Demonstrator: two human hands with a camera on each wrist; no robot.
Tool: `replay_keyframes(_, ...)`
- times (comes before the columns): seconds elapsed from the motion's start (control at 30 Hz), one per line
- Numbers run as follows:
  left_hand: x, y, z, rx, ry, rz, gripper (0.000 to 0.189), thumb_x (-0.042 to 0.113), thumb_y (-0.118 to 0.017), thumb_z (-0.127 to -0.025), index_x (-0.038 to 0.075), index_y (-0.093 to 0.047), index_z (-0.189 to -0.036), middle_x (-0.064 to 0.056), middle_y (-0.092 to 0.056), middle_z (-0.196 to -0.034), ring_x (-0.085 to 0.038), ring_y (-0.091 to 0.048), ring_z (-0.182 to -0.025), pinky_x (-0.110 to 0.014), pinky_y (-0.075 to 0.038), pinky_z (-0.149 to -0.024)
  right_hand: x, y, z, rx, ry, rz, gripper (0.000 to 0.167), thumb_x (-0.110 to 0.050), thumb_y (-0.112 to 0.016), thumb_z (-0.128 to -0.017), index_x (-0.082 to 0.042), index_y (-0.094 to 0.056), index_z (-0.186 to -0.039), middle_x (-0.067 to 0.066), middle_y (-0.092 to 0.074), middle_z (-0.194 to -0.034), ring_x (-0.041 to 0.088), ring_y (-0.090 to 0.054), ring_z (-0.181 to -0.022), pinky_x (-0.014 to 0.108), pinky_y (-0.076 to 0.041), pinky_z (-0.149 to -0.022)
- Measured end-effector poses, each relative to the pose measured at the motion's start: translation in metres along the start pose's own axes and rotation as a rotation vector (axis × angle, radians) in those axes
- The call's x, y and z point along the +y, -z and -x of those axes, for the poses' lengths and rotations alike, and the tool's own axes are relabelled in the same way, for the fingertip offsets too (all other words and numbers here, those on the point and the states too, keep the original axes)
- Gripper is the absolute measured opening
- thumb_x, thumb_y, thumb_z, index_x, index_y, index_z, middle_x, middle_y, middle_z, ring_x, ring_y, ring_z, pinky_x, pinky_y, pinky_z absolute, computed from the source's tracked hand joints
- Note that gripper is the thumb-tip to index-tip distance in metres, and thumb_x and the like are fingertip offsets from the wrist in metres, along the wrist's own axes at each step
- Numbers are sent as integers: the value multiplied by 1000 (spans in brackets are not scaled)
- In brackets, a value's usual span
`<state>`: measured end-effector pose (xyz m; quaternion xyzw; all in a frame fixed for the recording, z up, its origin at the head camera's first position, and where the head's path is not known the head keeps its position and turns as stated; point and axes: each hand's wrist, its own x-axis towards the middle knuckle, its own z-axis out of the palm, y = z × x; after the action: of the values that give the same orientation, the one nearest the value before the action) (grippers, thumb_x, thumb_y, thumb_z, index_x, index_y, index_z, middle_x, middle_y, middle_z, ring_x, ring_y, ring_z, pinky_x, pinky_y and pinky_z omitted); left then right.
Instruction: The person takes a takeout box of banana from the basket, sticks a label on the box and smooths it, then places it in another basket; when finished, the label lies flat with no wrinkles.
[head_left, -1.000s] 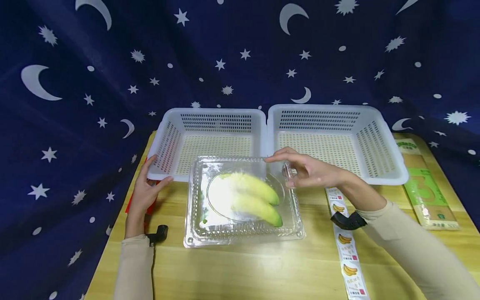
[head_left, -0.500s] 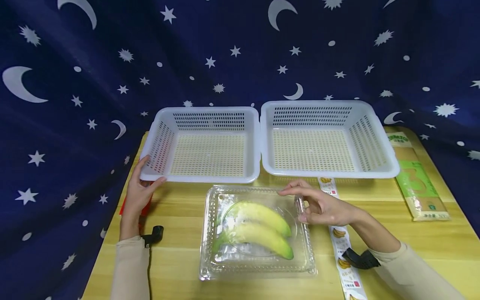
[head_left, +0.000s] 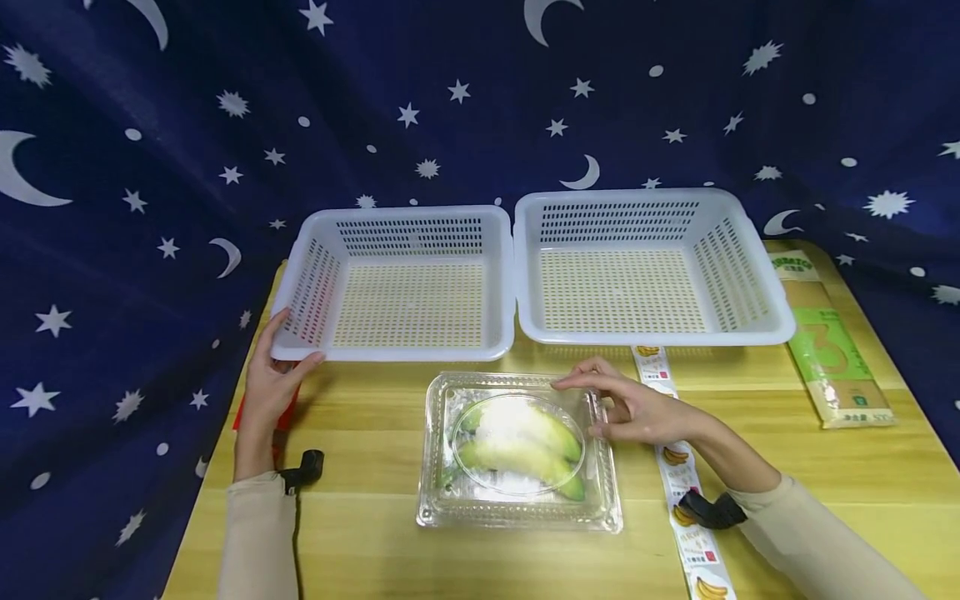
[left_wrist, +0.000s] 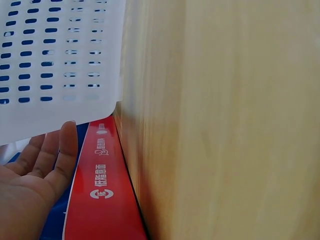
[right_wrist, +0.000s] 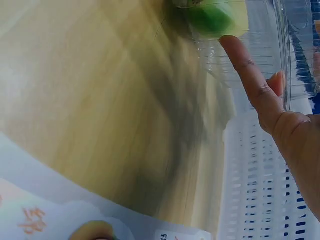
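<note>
A clear plastic clamshell container (head_left: 435, 504) with two yellow-green bananas (head_left: 517, 458) inside lies flat at the middle front of the table in the head view. My right hand (head_left: 645, 411) pinches its right side between thumb and fingers. The right wrist view shows a finger (right_wrist: 245, 67) along the clear wall, close to a banana's green end (right_wrist: 215, 19). At the left, my left hand (head_left: 272, 383) holds the front-left corner of a white slotted basket (head_left: 397, 354), thumb at the front and fingers at the side. The left wrist view shows its fingers (left_wrist: 66, 150) at the basket's lower edge.
A second white basket (head_left: 652, 337) stands against the first one's right side. A strip of banana-printed labels (head_left: 686, 483) runs down the table. At the right lies a tan-and-green package (head_left: 832, 354). A red box (left_wrist: 102, 195) sits beside my left hand.
My right hand has brought the container down from a raised, tilted position until it lies flat, lower in the view. My left hand stays at the basket corner. The head view has shifted slightly.
</note>
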<state>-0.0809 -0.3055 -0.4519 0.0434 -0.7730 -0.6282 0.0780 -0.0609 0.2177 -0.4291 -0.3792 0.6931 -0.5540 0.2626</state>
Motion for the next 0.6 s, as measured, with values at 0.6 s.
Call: replay_keyframes(0.6,-1,0,1,-15,-12,71,90,-15,-70,-80,18,-31,-154,-18,-28,-155,-32,-42,-132,-8,-46,-93,13,11,-11,2,-45,92,66,1,-67,-86,-10,-43,-146,17,-32,-142,13,-41,-121,29,-57,-68)
